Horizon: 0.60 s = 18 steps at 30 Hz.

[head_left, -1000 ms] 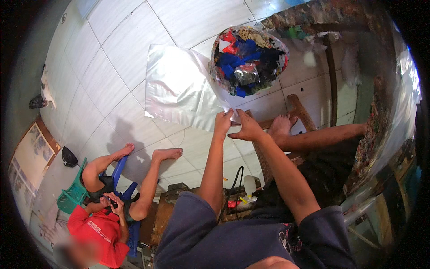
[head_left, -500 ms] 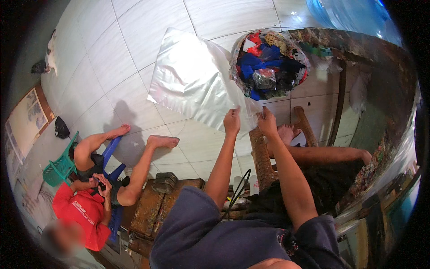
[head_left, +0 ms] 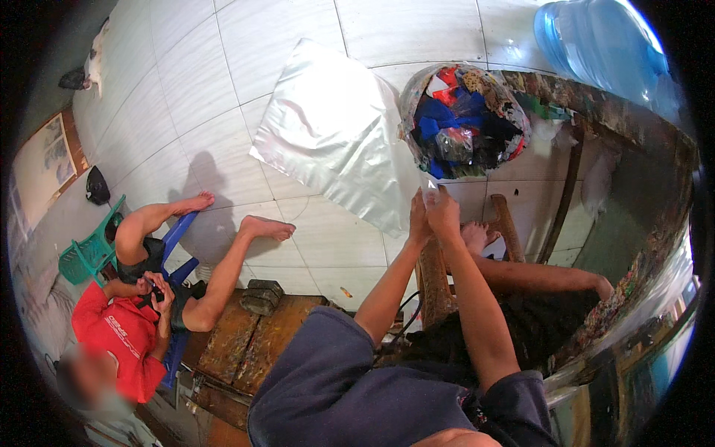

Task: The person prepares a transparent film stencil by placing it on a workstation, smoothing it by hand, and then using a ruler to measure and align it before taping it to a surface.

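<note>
A large silvery plastic sheet (head_left: 328, 141), creased and shiny, stretches away from my hands toward the upper left, over the tiled floor. Its near right corner runs into my fingers. My left hand (head_left: 419, 220) is closed on that corner. Right beside it, almost touching, my right hand (head_left: 445, 216) is closed on the same corner, where a small bit of clear film shows between the fingertips. Just beyond my hands stands a round bin (head_left: 412, 145), filled with blue, red and black scraps and clear plastic.
A worn wooden stand (head_left: 436, 279) is under my forearms. To the right curves a paint-crusted table edge (head_left: 625, 115), with blue water jugs (head_left: 603, 56) behind. At left, a person in a red shirt (head_left: 119, 335) sits beside a brown wooden box (head_left: 272, 335) topped by a dark block (head_left: 261, 296).
My left hand has moved right along the sheet's near edge, up against my right hand. The whole view has shifted slightly.
</note>
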Each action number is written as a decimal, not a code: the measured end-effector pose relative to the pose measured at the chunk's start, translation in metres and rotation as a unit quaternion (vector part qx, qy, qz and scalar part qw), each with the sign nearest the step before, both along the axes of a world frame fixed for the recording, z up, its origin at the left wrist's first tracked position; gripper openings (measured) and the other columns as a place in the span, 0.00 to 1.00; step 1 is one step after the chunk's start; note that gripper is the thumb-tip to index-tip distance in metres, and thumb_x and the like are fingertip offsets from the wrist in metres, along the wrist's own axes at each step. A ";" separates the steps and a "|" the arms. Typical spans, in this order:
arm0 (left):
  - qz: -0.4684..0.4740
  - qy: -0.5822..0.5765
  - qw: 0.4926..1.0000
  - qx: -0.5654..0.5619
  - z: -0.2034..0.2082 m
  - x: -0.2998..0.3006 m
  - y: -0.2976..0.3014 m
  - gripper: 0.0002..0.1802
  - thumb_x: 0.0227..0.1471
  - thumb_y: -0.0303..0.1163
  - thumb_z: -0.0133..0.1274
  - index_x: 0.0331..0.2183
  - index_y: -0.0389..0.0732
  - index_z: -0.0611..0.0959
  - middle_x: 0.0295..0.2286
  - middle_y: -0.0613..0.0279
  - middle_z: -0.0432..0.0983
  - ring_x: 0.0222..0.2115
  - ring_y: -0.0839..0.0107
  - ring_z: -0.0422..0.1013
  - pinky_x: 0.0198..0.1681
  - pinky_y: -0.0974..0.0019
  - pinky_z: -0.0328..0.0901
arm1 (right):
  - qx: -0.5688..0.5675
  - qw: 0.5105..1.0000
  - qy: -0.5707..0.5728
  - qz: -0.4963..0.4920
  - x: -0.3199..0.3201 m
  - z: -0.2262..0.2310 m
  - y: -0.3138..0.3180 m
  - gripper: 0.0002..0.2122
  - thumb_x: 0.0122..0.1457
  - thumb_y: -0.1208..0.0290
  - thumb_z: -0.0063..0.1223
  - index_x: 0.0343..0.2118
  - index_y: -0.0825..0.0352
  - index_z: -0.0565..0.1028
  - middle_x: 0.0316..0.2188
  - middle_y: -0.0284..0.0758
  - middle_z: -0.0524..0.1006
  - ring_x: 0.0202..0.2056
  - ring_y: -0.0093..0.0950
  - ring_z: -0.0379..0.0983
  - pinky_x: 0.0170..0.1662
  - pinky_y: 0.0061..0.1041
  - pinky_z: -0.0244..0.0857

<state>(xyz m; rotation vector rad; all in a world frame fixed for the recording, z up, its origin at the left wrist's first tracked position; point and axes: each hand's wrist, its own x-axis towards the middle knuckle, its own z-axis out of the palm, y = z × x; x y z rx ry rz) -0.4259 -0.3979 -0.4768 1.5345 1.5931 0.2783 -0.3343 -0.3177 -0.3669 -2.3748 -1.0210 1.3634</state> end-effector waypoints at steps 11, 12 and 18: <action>0.491 0.124 0.793 -0.339 -0.027 -0.076 -0.054 0.49 0.49 0.60 0.59 0.54 0.24 0.72 0.51 0.40 0.71 0.53 0.49 0.67 0.58 0.52 0.60 | 0.009 0.998 -0.055 -0.027 0.004 0.015 0.017 0.17 0.58 0.63 0.56 0.43 0.73 0.78 0.33 0.55 0.79 0.39 0.56 0.75 0.41 0.45 0.69; 0.520 0.119 0.749 -0.394 -0.029 -0.082 -0.061 0.49 0.48 0.60 0.60 0.54 0.24 0.72 0.52 0.42 0.71 0.53 0.49 0.66 0.58 0.53 0.59 | -0.011 0.998 -0.060 -0.031 0.004 0.016 0.017 0.18 0.57 0.62 0.58 0.42 0.74 0.78 0.32 0.55 0.79 0.37 0.55 0.76 0.40 0.44 0.69; 0.567 -0.125 0.618 -0.531 0.000 -0.091 -0.059 0.48 0.41 0.61 0.65 0.57 0.40 0.73 0.55 0.55 0.70 0.55 0.55 0.67 0.58 0.53 0.61 | -0.024 0.995 -0.035 -0.087 0.009 0.024 0.022 0.14 0.56 0.64 0.59 0.38 0.71 0.79 0.27 0.54 0.79 0.32 0.53 0.78 0.35 0.45 0.68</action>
